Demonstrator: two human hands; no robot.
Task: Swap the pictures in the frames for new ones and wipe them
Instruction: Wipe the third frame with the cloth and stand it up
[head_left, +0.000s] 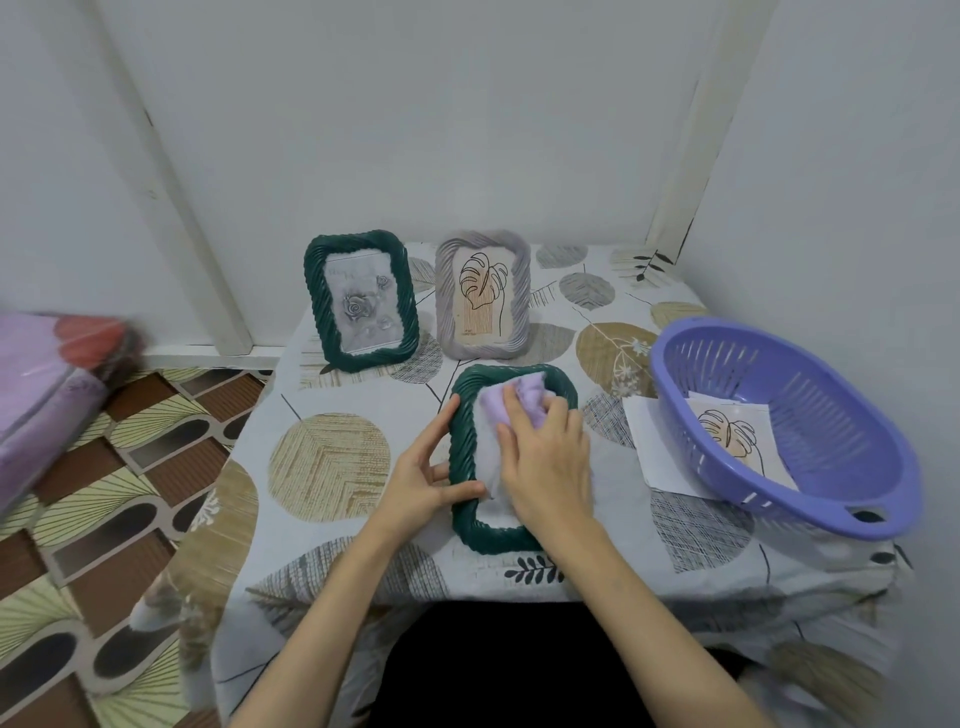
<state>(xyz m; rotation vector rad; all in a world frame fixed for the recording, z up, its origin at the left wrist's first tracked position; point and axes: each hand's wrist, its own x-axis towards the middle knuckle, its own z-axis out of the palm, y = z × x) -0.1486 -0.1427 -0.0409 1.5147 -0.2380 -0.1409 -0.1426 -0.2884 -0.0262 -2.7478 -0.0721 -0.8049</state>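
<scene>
A dark green picture frame lies flat on the table in front of me. My left hand grips its left edge, thumb on the rim. My right hand presses a lilac cloth onto the frame's glass and hides most of the picture. Behind it stand two frames: a green one with a grey rose picture and a grey one with a leaf line drawing.
A purple plastic basket sits at the right, holding a leaf print on paper that pokes out underneath. The table has a leaf-patterned cover. Wrapped pink bundles lie on the patterned floor at left. Walls close in behind.
</scene>
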